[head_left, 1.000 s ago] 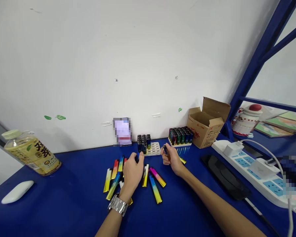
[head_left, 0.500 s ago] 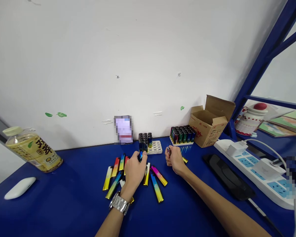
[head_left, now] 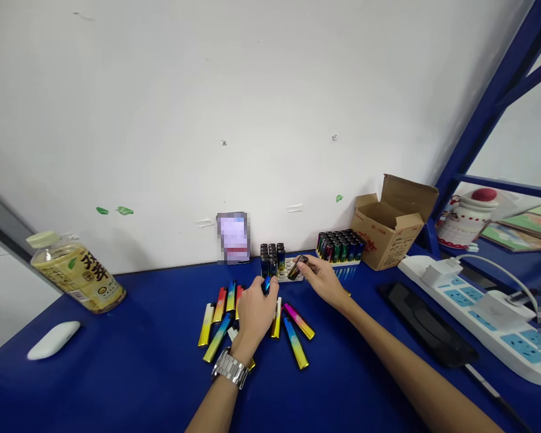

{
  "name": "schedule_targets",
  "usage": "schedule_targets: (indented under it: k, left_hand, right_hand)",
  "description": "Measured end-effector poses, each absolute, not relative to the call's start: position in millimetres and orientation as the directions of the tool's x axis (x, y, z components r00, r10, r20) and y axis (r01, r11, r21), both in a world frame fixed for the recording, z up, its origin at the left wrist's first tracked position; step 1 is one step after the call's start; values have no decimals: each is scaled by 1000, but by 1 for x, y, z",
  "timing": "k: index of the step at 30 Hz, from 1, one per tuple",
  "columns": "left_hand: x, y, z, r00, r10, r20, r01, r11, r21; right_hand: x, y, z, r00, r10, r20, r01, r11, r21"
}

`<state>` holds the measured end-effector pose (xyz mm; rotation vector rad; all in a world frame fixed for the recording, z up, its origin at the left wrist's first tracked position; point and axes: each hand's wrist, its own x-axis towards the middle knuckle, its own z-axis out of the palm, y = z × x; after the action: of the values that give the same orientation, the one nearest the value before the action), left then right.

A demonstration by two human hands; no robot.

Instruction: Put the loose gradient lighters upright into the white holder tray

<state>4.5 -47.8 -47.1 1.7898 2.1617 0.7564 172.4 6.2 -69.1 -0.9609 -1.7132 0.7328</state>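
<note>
My left hand (head_left: 256,308) is closed around a shiny blue lighter (head_left: 265,285), of which only the top end shows. Pinched in the fingers of my right hand (head_left: 321,279) is a dark, shiny lighter (head_left: 297,268), tilted over the holes of a white tray (head_left: 289,262). Several dark lighters (head_left: 269,264) stand upright in that tray's left part. Around my left hand lie long, flat gradient-coloured lighters, among them a blue-and-yellow one (head_left: 296,344), a pink-and-yellow one (head_left: 299,320) and a yellow one with a white top (head_left: 205,325).
A second tray full of upright lighters (head_left: 340,248) stands beside an open cardboard box (head_left: 388,234). A phone (head_left: 233,237) leans on the wall. To the right are a black phone (head_left: 426,325) and a power strip (head_left: 482,313); to the left, a bottle (head_left: 79,273) and a white mouse (head_left: 54,340).
My right hand has moved left, bringing its lighter over the tray's holes and turning it so more of it shows. My left hand keeps its grip. The view has shifted slightly.
</note>
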Motion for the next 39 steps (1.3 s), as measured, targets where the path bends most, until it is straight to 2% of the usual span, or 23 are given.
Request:
schedule_targets:
  k: [4, 7, 9, 12, 15, 17, 19, 21, 23, 27, 30, 35, 37, 39]
  left_hand:
    - [5, -48, -47, -207, 968, 144, 853, 106, 512]
    - [5, -48, -48, -195, 970, 146, 856, 96, 508]
    - [5, -48, -49, -189, 971, 143, 856, 92, 508]
    - [4, -49, -50, -176, 972, 156, 857, 73, 511]
    - [3, -50, -51, -158, 968, 197, 827, 21, 561]
    - [2, -50, -52, -149, 962, 227, 779, -27, 626]
    - [0, -49, -54, -155, 957, 244, 736, -53, 675]
    - [-1, -48, -56, -172, 956, 240, 710, -49, 702]
    - [-2, -48, -57, -188, 955, 230, 682, -42, 730]
    - [-2, -49, -59, -173, 957, 231, 623, -75, 778]
    - [-1, -52, -58, -158, 952, 261, 600, -118, 792]
    - [2, -52, -58, -263, 891, 371, 529, -189, 827]
    - [3, -51, -58, -287, 885, 366, 517, -178, 837]
    - [3, -50, -58, -293, 891, 346, 513, -159, 844]
  right_hand:
    - [165, 17, -75, -180, 877, 445, 233, 478, -847]
    - [157, 19, -72, -230, 880, 415, 402, 474, -783]
    - [151, 18, -63, -270, 879, 392, 600, 472, -646]
    - [139, 14, -42, -310, 900, 308, 854, 405, -326]
    - [129, 10, -32, -291, 933, 213, 936, 324, -140]
    - [128, 7, -38, -303, 932, 197, 938, 329, -113]
    - [133, 3, -51, -328, 901, 283, 901, 389, -192]
    - [140, -2, -63, -279, 865, 417, 821, 440, -364]
    - [145, -7, -68, -224, 829, 512, 724, 493, -482]
    - [138, -17, -63, -346, 788, 510, 486, 615, -621]
    - [125, -22, -59, -300, 819, 489, 336, 570, -750]
    - [129, -13, -68, 33, 840, 542, 266, 515, -815]
    - [136, -6, -74, 45, 850, 526, 288, 493, -821]
    - [142, -1, -78, -42, 855, 517, 353, 497, -793]
